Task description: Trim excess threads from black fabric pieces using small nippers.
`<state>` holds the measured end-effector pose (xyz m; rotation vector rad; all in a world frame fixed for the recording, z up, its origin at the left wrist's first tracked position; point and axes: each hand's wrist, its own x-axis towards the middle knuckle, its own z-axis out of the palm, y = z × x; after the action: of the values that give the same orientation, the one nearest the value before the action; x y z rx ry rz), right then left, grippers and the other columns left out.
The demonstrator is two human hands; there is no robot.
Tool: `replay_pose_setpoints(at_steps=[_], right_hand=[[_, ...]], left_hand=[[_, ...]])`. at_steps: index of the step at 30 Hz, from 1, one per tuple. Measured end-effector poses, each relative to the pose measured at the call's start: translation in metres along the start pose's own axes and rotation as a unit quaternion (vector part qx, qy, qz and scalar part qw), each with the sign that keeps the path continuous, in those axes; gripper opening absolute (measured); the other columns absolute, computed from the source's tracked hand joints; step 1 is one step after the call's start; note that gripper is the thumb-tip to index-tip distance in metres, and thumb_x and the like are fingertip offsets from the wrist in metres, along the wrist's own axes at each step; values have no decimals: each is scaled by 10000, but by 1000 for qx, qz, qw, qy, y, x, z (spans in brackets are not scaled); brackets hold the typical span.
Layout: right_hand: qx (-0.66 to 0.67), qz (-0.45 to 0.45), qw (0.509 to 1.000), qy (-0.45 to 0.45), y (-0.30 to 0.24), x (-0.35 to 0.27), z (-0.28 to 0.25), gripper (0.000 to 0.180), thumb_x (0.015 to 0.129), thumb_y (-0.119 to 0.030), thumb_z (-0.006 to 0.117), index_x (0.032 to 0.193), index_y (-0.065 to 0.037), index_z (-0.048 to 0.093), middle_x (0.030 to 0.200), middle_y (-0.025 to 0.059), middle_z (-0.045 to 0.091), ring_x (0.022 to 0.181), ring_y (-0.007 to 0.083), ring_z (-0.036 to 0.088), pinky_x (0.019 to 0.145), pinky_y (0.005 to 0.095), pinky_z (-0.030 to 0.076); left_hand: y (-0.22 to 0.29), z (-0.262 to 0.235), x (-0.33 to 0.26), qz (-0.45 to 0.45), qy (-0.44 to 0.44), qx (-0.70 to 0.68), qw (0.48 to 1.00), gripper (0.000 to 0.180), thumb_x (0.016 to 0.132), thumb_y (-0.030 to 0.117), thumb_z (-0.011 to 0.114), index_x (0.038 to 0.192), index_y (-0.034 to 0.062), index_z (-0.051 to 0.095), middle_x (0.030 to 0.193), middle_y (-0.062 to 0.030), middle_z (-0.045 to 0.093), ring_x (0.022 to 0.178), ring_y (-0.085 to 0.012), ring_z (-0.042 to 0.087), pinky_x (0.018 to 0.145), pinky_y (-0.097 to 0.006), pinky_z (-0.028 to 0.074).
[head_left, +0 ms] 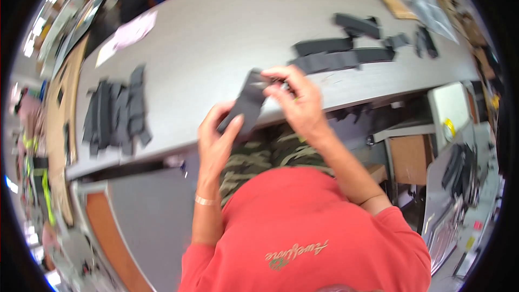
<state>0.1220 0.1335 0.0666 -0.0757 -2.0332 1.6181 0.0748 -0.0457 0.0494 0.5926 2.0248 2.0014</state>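
Grey worktop (216,32) runs in front of the person, and over its near edge I see a dark, flat piece (251,100) tilted up, the left hand (215,134) curled under with its thumb pressed on the lower end, apparently to steady it, while the right hand (300,100) is pinched almost closed at the upper end on a small dark object (282,82) I can't identify. Farther over, dark strips lie in a left pile (102,113) and a right group (327,61), probably parted for reach; beyond sits a pinkish sheet (132,31).
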Motion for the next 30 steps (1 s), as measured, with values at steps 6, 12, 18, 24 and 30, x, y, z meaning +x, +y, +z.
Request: replay_pose_setpoints(at_steps=[6, 12, 18, 24, 30], right_hand=[[1, 6, 1000, -15, -5, 2, -2, 209, 765, -79, 727, 959, -42, 656, 808, 61, 631, 708, 142, 581, 655, 271, 467], [-66, -63, 996, 24, -8, -11, 12, 216, 719, 57, 631, 905, -44, 673, 764, 90, 648, 666, 196, 626, 580, 281, 481], [-96, -54, 994, 4, 3, -6, 13, 209, 728, 62, 644, 900, -44, 697, 811, 99, 669, 705, 202, 634, 625, 294, 501], [-53, -18, 998, -12, 14, 5, 5, 140, 756, -20, 656, 881, -50, 710, 813, 100, 688, 714, 207, 655, 641, 295, 503], [-31, 34, 997, -66, 24, 2, 6, 176, 782, 1, 632, 939, -40, 699, 812, 90, 699, 679, 157, 637, 627, 273, 490]], left_hand=[[10, 3, 3, 177, 5, 106, 978, 151, 786, 6, 656, 929, 15, 607, 1230, -131, 531, 1139, -213, 482, 1000, -324, 340], [-13, -7, 5, 1, 29, -54, 998, 208, 775, -57, 566, 971, 6, 588, 1059, -77, 552, 995, -169, 534, 914, -294, 413], [-14, -5, 4, -170, -48, -223, 959, 393, 867, 111, 537, 1233, -26, 498, 1083, -105, 598, 950, -174, 598, 773, -305, 506], [-34, 7, 16, -194, -105, -332, 917, 248, 976, 230, 492, 1044, 8, 580, 934, -35, 607, 787, -128, 571, 746, -340, 515], [-46, 7, 12, -223, -12, -328, 918, 463, 919, 80, 533, 1329, 18, 327, 891, -12, 528, 751, -86, 518, 705, -284, 499]])
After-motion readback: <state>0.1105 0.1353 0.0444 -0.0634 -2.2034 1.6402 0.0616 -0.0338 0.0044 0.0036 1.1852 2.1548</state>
